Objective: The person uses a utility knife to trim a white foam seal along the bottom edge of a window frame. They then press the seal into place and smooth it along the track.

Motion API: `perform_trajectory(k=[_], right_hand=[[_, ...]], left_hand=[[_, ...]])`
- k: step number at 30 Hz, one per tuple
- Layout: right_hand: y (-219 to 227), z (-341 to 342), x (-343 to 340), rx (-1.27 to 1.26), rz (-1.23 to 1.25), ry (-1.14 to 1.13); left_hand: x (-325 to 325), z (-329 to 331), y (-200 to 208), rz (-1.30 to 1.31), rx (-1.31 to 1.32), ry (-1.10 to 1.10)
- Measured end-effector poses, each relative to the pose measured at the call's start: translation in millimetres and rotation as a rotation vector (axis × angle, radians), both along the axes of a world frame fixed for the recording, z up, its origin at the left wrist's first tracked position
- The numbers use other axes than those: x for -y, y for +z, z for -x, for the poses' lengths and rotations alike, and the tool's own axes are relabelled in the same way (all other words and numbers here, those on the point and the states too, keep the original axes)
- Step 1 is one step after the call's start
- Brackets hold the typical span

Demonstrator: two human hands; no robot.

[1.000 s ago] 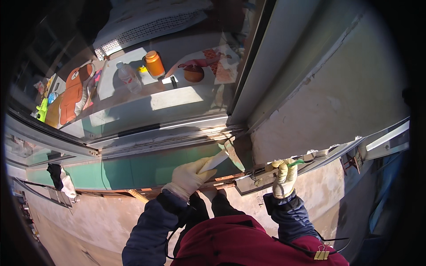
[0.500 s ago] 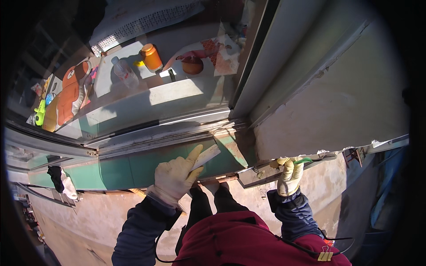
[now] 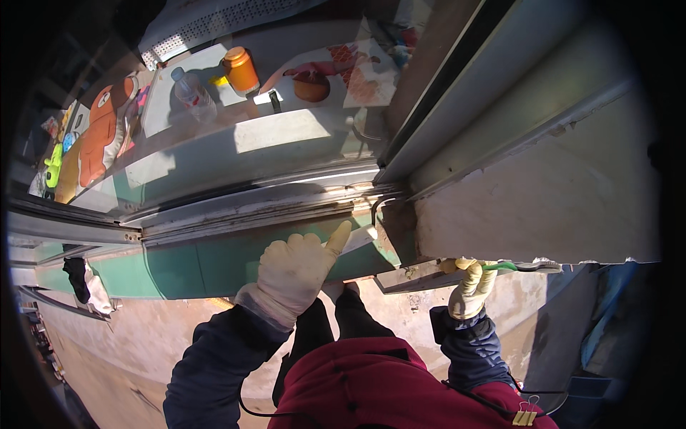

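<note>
My left hand (image 3: 291,277), in a pale rubber glove, is closed around a flat white strip (image 3: 359,239). Its thumb lies extended along the strip, whose far end reaches over the green tiled sill (image 3: 221,266) near the window corner. Beside the lower edge of the wall, my right hand (image 3: 469,292), gloved the same way, has its fingers curled around a green-handled tool (image 3: 502,266). A dark, slim part of that tool runs right along the wall edge; its kind is unclear. A thin dark bent cable (image 3: 377,209) stands in the sill's corner.
Window glass and its metal track (image 3: 264,209) lie ahead. Behind the glass are an orange jar (image 3: 241,69), a clear bottle (image 3: 193,94), a round brown object (image 3: 311,86) and a bear-shaped cushion (image 3: 106,139). A rough-edged plaster wall (image 3: 536,200) stands right. Dark and white cloths (image 3: 96,289) hang left.
My left hand has shifted slightly right with the white strip, bringing it closer to the corner. My right hand stays near the wall edge, gripping the green handle. The view has shifted a little.
</note>
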State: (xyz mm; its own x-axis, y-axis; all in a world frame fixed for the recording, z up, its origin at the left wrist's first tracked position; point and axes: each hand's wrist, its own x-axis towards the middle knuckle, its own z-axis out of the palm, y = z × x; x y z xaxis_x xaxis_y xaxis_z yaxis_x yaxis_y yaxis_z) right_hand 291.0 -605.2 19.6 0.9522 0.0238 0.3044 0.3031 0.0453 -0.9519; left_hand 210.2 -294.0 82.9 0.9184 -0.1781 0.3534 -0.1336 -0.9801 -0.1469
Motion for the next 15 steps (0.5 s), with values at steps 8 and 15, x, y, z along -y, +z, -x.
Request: perform_trajectory(k=[8, 15], right_hand=[[6, 1, -3, -0.001, 0.034, -0.008], [14, 2, -6, 0.002, 0.035, 0.028]], left_hand=[[1, -4, -7, -0.135, -0.028, 0.017], [1, -3, -13, -0.219, 0.016, 0.026]])
